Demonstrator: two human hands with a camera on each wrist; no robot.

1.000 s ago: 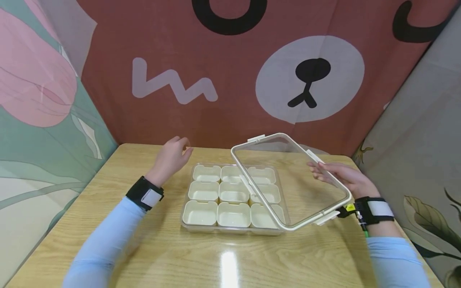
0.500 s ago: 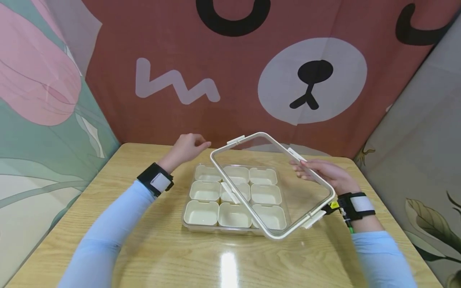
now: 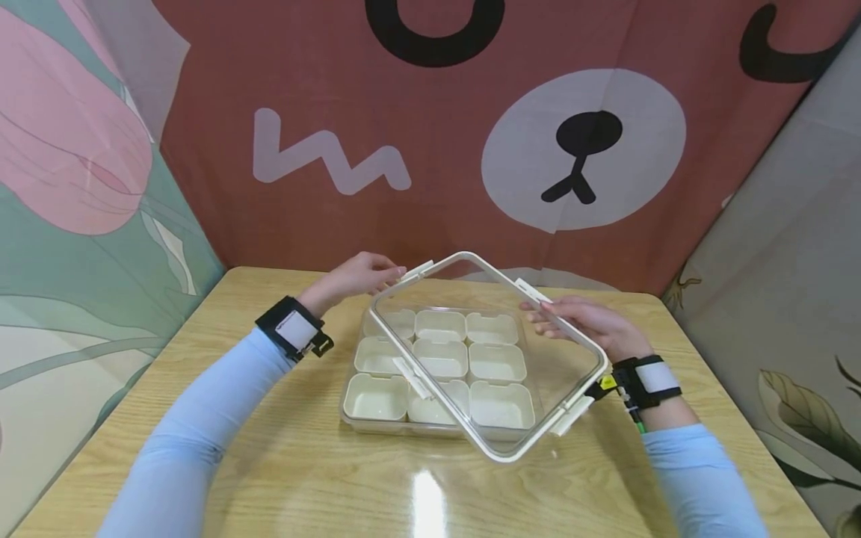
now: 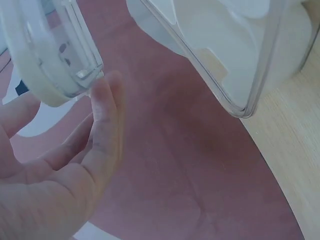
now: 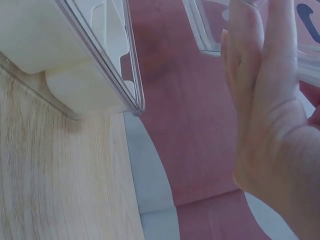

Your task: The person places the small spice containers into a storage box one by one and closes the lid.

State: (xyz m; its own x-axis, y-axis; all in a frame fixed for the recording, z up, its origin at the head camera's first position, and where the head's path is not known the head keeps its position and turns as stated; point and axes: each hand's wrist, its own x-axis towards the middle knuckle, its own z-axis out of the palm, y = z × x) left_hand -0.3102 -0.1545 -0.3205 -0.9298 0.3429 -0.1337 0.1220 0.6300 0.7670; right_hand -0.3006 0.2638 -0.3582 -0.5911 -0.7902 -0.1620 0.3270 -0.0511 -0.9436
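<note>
A clear lid with a white rim and clips (image 3: pixel 501 455) is tilted above a transparent box (image 3: pixel 377 428). In the box sit several cream-coloured square cups (image 3: pixel 374 397), in rows. My right hand (image 3: pixel 592 323) holds the lid by its right side, thumb on the near face and fingers behind. At the opposite corner, my left hand (image 3: pixel 356 276) reaches out with nearly straight fingers, its fingertips by a clip. The left wrist view has the lid's corner (image 4: pixel 50 95) between the thumb and fingers (image 4: pixel 106 107); how firmly they touch it I cannot tell.
The box stands on a wooden table (image 3: pixel 282 463). Behind the table hangs a reddish-brown cloth with a bear print (image 3: pixel 430 209). Printed curtains (image 3: pixel 74 314) rise at both sides. Each wrist wears a black strap (image 3: pixel 291 326).
The right hand has carried the lid leftward until it covers more of the box. Meanwhile the left hand has moved right, and its fingers have come up to the lid's left edge.
</note>
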